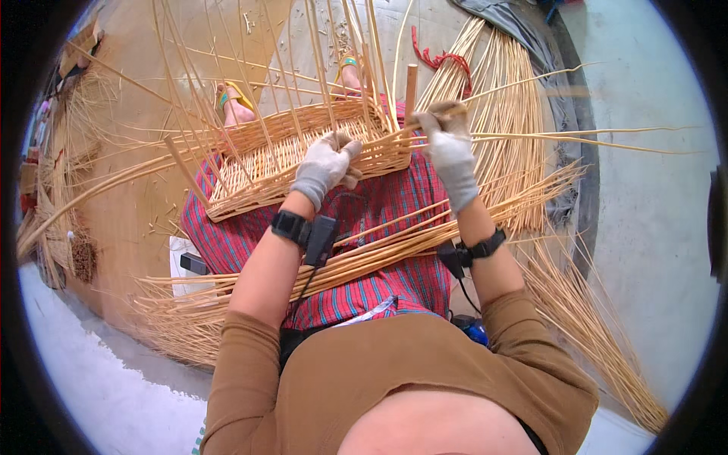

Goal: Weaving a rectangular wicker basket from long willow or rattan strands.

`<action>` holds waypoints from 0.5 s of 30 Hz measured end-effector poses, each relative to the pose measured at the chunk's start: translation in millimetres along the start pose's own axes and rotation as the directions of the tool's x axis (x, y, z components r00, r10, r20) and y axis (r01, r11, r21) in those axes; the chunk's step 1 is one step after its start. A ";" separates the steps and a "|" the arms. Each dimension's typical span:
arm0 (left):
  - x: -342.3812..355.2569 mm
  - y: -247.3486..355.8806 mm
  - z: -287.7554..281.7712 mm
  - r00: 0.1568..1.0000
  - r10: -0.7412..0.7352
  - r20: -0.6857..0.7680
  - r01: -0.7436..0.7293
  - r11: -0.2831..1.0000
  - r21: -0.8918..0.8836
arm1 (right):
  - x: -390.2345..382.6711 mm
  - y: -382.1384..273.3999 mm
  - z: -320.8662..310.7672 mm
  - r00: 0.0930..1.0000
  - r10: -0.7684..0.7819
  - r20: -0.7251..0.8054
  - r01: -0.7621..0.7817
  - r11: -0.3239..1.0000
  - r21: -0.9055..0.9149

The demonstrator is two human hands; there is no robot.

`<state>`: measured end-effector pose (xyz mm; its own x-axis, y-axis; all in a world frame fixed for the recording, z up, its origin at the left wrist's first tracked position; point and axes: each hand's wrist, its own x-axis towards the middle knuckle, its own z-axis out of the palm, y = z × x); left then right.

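Note:
A shallow rectangular wicker basket (pixel 254 199) rests across the red-and-blue striped cloth (pixel 364 205) over my lap. Thin upright stakes (pixel 282 72) rise from its walls, and thicker posts (pixel 410 92) stand at corners. My left hand (pixel 327 163), in a pale work glove, is closed on the basket's near wall, right of the middle. Just past the right end, my gloved right hand (pixel 449 144) has its fingers closed round wicker rods (pixel 516 136) whose loose ends reach out to the right. Its fingertips are partly hidden and blurred.
A bundle of wicker rods (pixel 379 254) lies across my lap. Larger bundles (pixel 516 98) lie on the floor at far right, one beside a red tie (pixel 440 57), and at near right (pixel 599 334). Sandalled feet (pixel 239 110) show beyond the basket. Wicker scraps are piled at far left (pixel 68 182).

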<state>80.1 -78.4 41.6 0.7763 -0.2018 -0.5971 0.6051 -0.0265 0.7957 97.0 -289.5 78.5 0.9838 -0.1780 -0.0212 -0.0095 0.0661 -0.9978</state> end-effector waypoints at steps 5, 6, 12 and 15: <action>0.6 -1.0 24.9 0.961 0.023 -0.276 -0.026 1.000 -0.008 | 91.9 -11.7 101.4 0.631 -0.597 0.496 0.745 0.286 -0.603; 5.3 -4.5 19.1 0.961 0.049 -0.272 -0.064 0.997 -0.046 | 97.5 -14.9 115.4 0.631 -0.593 0.501 0.747 0.288 -0.599; 3.7 0.3 8.8 0.964 0.119 -0.236 -0.132 0.990 -0.042 | 28.8 -0.4 12.1 0.828 -0.560 0.023 0.532 0.772 -0.348; 22.1 5.7 1.7 0.950 0.267 -0.164 -0.266 0.964 0.030 | 7.6 20.0 -27.2 0.966 -0.207 -0.152 0.189 0.974 -0.124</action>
<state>100.4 -84.6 33.1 0.9278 -0.0380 -0.3712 0.3714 -0.0010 0.9285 99.3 -316.2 56.7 0.9255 -0.3351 0.1763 0.1545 -0.0911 -0.9838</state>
